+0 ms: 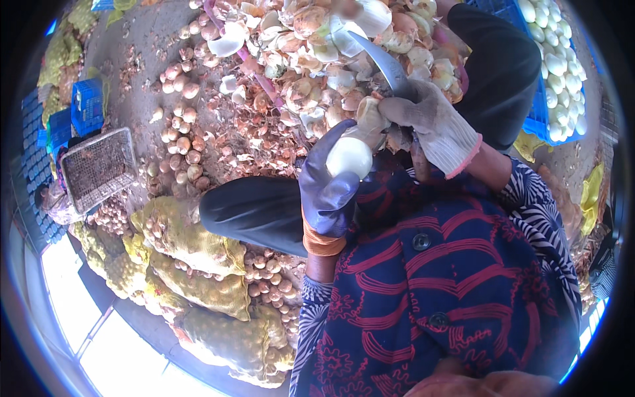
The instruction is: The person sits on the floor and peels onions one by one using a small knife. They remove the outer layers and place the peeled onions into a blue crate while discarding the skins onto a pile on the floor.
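My left hand point(323, 188), in a purple coated glove with an orange cuff, is closed around a white peeled onion point(349, 157). My right hand point(436, 126), in a pale knit glove with darkened fingers, grips a knife whose curved blade point(383, 61) points up and left, away from the onion. Its thumb and fingertips press on a loose flap of onion skin point(372, 114) right above the onion. Most of the knife handle is hidden inside the right glove. Beyond both hands rises a heap of onion skins point(307, 46).
Unpeeled onions point(182, 142) lie scattered on the floor to the left. Full yellow mesh sacks point(192, 228) sit at lower left, near a tilted grey crate point(99, 169) and a blue crate point(87, 106). At right, a blue crate point(537, 126) holds peeled onions. My bent legs flank the heap.
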Demonstrator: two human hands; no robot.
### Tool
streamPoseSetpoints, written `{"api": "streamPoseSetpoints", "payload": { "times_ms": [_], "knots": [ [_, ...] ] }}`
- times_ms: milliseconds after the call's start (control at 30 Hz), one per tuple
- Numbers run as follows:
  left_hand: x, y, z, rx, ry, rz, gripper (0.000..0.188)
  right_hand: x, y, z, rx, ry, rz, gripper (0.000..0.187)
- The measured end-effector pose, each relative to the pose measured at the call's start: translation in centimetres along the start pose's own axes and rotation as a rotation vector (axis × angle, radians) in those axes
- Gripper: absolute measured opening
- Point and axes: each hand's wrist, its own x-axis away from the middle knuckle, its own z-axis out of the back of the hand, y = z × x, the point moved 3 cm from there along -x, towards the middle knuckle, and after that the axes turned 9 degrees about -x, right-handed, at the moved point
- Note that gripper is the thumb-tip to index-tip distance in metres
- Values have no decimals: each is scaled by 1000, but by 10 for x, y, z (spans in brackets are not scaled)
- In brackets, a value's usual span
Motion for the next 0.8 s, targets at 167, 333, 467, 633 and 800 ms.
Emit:
{"api": "streamPoseSetpoints", "payload": {
  "times_ms": [167,333,467,633,800],
  "knots": [
    [-7,-3,-7,43,-80,34,94,6,2,13,-25,28,-61,36],
    [-9,1,-8,-255,-82,-28,98,23,-2,-11,60,-58,0,45],
    [-8,15,-15,-270,-127,-38,107,18,10,-4,6,-6,2,39],
    [8,36,-29,-287,35,4,95,23,0,-16,278,124,382,32],
    [2,22,-28,-186,78,-20,79,21,1,-18,108,39,88,34]
  ]
}}
